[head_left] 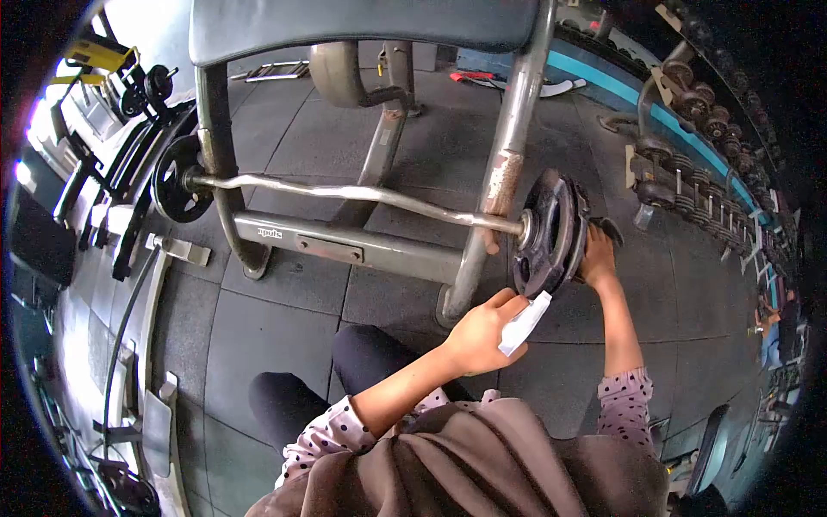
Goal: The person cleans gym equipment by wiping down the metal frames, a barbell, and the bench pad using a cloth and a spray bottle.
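Observation:
My left hand (484, 334) is closed round a narrow white thing (525, 325) that looks like a folded cloth or tissue. Its knuckles are just below the black weight plates (550, 237) at the right end of a curved curl bar (345, 191). On the outer side of those plates, my right hand (597, 257) is closed, with its fingertips partly hidden, at a black curved piece (610, 231) that looks like a plate's edge. At the bar's other end is another black plate (181, 179). The bar lies across the front of a grey bench frame (370, 250).
Above the bar is the bench's dark pad (362, 21). A rack of dumbbells (698, 194) runs along the right side. Gym machines (121, 181) stand at the left, and a metal base (159, 431) is at lower left. My knees (370, 358) are near the frame.

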Available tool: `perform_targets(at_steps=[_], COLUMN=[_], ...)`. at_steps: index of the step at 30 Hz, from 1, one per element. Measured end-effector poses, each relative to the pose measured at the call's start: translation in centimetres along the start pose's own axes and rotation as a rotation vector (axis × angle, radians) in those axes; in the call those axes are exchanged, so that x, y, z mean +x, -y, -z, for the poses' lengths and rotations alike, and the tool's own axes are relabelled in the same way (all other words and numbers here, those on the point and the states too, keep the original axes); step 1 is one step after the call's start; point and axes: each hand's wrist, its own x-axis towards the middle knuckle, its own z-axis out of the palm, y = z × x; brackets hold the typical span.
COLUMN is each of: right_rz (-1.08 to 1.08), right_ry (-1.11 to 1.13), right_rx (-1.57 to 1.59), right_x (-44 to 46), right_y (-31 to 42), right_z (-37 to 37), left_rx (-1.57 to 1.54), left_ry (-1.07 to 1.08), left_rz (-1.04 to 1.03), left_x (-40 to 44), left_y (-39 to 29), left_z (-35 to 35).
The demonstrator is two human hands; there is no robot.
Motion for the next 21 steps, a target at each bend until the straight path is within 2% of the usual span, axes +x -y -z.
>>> perform_targets(at_steps=[1, 2, 6, 10, 16, 19, 21], right_rz=[-0.030, -0.093, -0.196, -0.291, -0.608, -0.766, -0.855], right_ry=[0.096, 0.106, 0.579, 0.756, 0.770, 0.672, 0.558], right_rx=[0.024, 0.288, 0.130, 0.292, 0.764, 0.986, 1.143], right_x=[0.7, 1.6, 5.9, 7.9, 7.6, 7.0, 6.5], right_y=[-0.3, -1.0, -4.2, -7.1, -9.6, -10.9, -12.0], right_z=[0.0, 0.3, -1.2, -3.2, -6.5, -8.5, -10.7], left_rx=[-0.005, -0.010, 0.026, 0.013, 0.153, 0.248, 0.216], left_ry=[-0.007, -0.016, -0.063, -0.156, -0.298, -0.468, -0.519], left_rz=[0.010, 0.019, 0.014, 0.069, 0.110, 0.009, 0.114], left_x=[-0.1, -0.2, -0.9, -2.1, -5.1, -7.0, -9.4], left_y=[0.0, 0.0, 1.0, 0.6, 0.2, 0.2, -0.5], left_z=[0.2, 0.4, 1.2, 3.8, 7.7, 9.9, 11.7])
